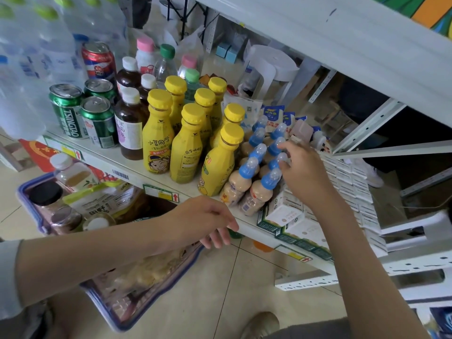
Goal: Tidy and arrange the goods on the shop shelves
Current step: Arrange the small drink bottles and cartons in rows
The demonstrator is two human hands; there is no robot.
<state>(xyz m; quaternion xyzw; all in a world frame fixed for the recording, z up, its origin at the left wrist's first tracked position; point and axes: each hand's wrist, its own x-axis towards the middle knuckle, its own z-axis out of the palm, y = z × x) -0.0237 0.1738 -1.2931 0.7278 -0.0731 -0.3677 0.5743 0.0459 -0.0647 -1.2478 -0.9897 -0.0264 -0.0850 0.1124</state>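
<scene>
Head view: right hand [303, 172] is pinching smooth dome-capped plastic bottle [276, 163]; left hand [208, 220] is hanging loosely curled, empty.

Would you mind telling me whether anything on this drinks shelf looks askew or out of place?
Yes. The small blue-capped bottles at the front of the shelf lean at different angles, and the front yellow bottle tilts toward them. The white cartons beside them sit crooked at the shelf edge. The right hand is at the bottle caps.

Tall bottles [158, 138]: yellow, yellow caps, cartoon face; small bottles [256, 194]: beige w/ blue caps. Green cans [67, 113], red can [99, 61]. Dark bottles [129, 128]: brown, white caps.
</scene>
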